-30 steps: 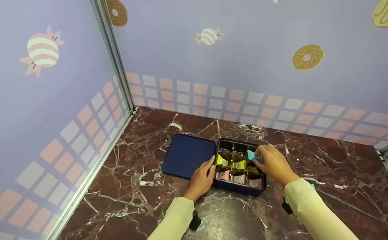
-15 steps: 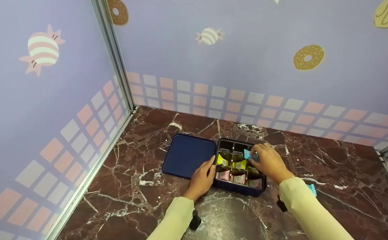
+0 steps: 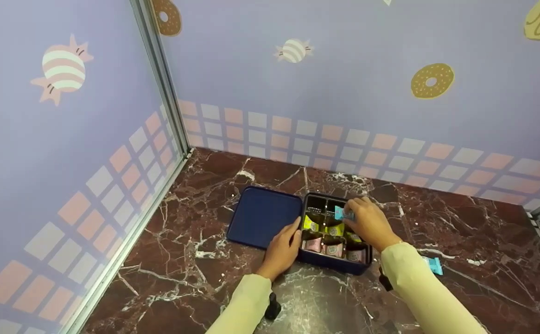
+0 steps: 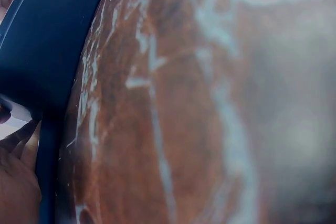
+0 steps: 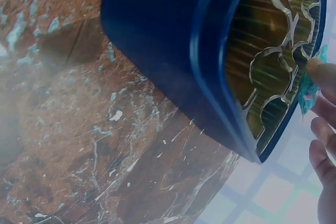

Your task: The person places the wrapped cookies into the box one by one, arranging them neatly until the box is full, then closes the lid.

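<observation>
On the marble counter (image 3: 168, 260), in the corner of the candy-papered booth, a dark blue box (image 3: 334, 265) stands open with its lid (image 3: 260, 220) lying flat just to its left. The box is divided into compartments: the near row holds three pink-wrapped sweets (image 3: 333, 249), the middle row yellow-green ones (image 3: 334, 229), and the far row looks largely unfilled — so the filling seems roughly two thirds done, with the back row left. The right hand (image 3: 367, 221) hovers over that far row, its fingertips pinching a blue-wrapped sweet (image 3: 340, 213) above the middle-to-right far compartments; whether the sweet already touches the tray I cannot tell. The left hand (image 3: 282, 248) rests against the box's left wall where it meets the lid, fingers fairly straight and holding nothing, apparently steadying the box. One more blue sweet (image 3: 434, 266) lies on the counter to the right, well apart from the box — probably still to go in.
</observation>
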{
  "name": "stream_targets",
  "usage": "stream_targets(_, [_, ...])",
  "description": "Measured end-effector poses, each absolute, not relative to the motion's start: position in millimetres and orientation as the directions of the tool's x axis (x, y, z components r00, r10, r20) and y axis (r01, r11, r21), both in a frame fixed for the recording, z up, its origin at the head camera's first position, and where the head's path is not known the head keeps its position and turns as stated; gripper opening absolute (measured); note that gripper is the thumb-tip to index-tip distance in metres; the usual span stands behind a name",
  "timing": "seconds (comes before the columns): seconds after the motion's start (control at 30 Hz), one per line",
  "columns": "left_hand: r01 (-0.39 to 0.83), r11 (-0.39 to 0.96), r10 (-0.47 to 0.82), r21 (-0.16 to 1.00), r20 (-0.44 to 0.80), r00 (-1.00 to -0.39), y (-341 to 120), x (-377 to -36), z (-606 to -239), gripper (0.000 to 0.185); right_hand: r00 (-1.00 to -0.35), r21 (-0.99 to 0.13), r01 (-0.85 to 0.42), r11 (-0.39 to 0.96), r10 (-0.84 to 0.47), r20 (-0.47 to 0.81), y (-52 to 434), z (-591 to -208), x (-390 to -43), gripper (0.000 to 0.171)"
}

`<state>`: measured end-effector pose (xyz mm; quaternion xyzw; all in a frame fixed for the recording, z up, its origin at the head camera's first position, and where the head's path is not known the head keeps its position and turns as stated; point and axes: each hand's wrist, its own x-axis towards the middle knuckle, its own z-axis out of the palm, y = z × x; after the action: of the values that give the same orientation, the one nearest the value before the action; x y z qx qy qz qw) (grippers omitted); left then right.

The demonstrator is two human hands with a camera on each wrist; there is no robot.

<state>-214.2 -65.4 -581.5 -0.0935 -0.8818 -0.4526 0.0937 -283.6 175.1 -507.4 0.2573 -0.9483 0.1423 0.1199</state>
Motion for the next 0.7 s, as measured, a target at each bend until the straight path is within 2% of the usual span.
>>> stream_targets(0.37, [0.254,0.581,0.063,0.773,0.269,-0.961,-64.6,-213.5,-583.0,0.044,-0.865,-0.286,-0.494,0.821,-0.428,0.264,165.6,-512.4,-290.2,0.02])
stream_targets(0.7, [0.249,0.587,0.064,0.77,0.263,-0.963,-65.2,-215.2,-584.4,0.044,-0.877,-0.284,-0.467,0.837,-0.397,0.271,158.6,-513.9,-292.1,0.018])
